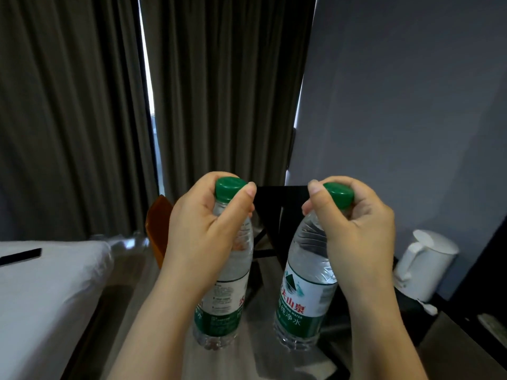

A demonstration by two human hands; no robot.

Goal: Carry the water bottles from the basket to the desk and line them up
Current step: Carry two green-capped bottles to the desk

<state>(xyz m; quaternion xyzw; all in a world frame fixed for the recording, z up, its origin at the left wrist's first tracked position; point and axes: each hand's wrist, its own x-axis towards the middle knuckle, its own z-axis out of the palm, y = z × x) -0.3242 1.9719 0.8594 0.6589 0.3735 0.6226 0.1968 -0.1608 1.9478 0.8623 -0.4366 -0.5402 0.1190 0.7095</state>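
Note:
Two clear water bottles with green caps and green-and-white labels hang in the air in front of me. My left hand (203, 231) grips the neck of the left bottle (227, 292), just under its cap. My right hand (356, 231) grips the neck of the right bottle (301, 303) the same way. Both bottles tilt slightly, bottoms pointing down toward the floor. The desk (461, 344) shows at the lower right, its dark top partly in view. No basket is in view.
A white electric kettle (422, 264) stands on the desk by the grey wall. A dark chair (277, 215) sits behind the bottles, an orange chair (159, 229) to its left. A white bed (46, 292) with a black device fills the left. Dark curtains hang behind.

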